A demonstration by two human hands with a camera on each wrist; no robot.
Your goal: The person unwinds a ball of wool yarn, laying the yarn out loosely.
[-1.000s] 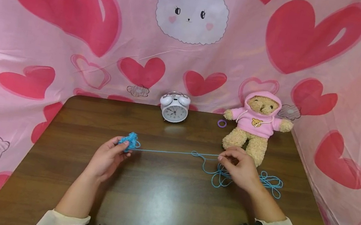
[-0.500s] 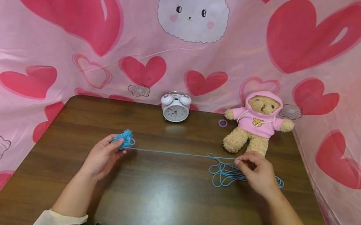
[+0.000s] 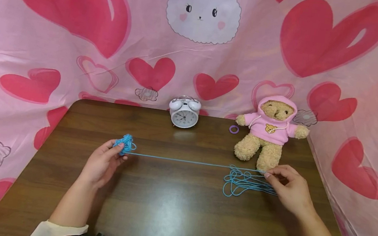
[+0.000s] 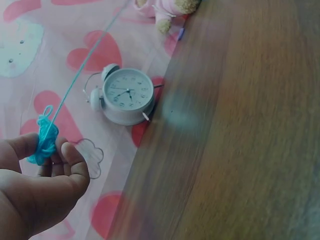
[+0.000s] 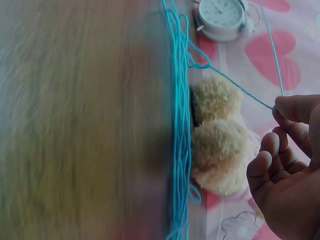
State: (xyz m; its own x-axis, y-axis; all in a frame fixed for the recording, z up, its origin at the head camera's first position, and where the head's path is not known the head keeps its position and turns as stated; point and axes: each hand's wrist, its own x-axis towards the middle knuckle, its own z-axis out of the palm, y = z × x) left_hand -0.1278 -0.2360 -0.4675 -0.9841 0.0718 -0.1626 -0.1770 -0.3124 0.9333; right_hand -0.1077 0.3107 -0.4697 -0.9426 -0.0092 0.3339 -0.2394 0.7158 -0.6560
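My left hand (image 3: 102,161) holds a small bundle of blue yarn (image 3: 125,143) between thumb and fingers, left of the table's middle. From it a single taut strand (image 3: 179,160) runs across to my right hand (image 3: 291,189), where thumb and forefinger pinch it. In the right wrist view the pinched strand (image 5: 276,62) bends at the fingertips and leads down to the loose yarn. Those loose yarn loops (image 3: 241,182) lie on the table beneath and left of the right hand, stretched out in long folds (image 5: 180,110).
A teddy bear (image 3: 269,131) in a pink hoodie sits at the back right, its feet close to the right hand. Beside it lies a purple ring (image 3: 233,129). A white alarm clock (image 3: 184,113) stands at the back middle of the brown table (image 3: 168,216), before a pink heart-print cloth (image 3: 218,63).
My right hand has moved to the right, pinching the yarn, and my left hand has shifted slightly left with the bundle. The taut strand between them has grown longer.
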